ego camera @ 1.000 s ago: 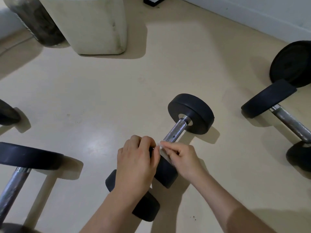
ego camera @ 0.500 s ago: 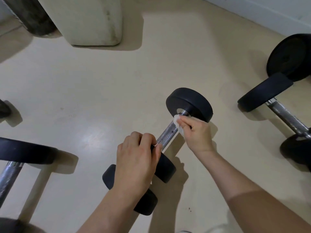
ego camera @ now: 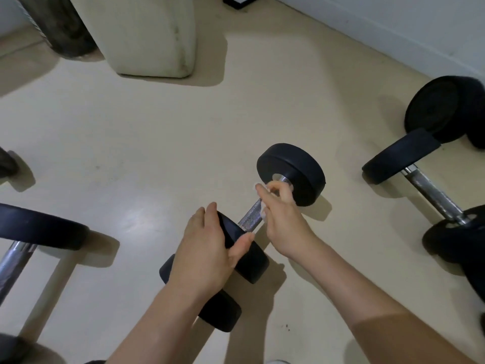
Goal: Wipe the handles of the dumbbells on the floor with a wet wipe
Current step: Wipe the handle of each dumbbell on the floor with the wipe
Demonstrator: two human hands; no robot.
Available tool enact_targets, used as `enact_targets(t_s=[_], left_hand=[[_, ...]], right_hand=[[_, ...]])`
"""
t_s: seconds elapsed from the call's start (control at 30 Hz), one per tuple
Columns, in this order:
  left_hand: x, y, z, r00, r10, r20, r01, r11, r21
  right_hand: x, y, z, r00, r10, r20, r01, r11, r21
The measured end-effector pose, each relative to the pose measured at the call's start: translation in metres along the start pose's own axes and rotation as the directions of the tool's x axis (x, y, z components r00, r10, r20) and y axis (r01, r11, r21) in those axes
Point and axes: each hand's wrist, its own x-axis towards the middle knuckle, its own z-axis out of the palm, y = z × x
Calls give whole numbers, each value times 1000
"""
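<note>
A black dumbbell (ego camera: 291, 172) with a knurled chrome handle (ego camera: 250, 216) lies on the beige floor in the middle of the head view. My left hand (ego camera: 207, 248) grips its near weight head, fingers over the top and thumb on the inner face. My right hand (ego camera: 282, 216) curls round the far part of the handle with a white wet wipe (ego camera: 259, 189) between fingers and metal. Only small edges of the wipe show. A second black weight head (ego camera: 220, 311) lies under my left forearm.
Another dumbbell (ego camera: 430, 190) lies at the right, with a big black plate (ego camera: 446, 109) behind it. A larger dumbbell (ego camera: 34, 229) lies at the left edge. A cream cushioned block (ego camera: 147, 35) stands at the back, and a white wall (ego camera: 393, 19) runs along the back right.
My right hand slid the wipe along the handle from near my left hand toward the far weight head and stays there. My left hand's fingers have loosened a little on the near head.
</note>
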Motion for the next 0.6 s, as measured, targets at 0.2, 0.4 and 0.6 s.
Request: enact_targets(t_s=[0.2, 0.4, 0.6], left_hand=[[-11, 6, 5, 997, 81, 5, -80, 972, 220], [-19, 14, 9, 996, 90, -4, -85, 955, 284], [-16, 9, 6, 996, 85, 30, -90, 958, 273]], right_hand=[[-12, 9, 1, 903, -399, 163, 416, 905, -87], [6, 57, -18, 941, -336, -38, 310, 902, -301], [-17, 10, 15, 970, -238, 56, 237, 971, 20]])
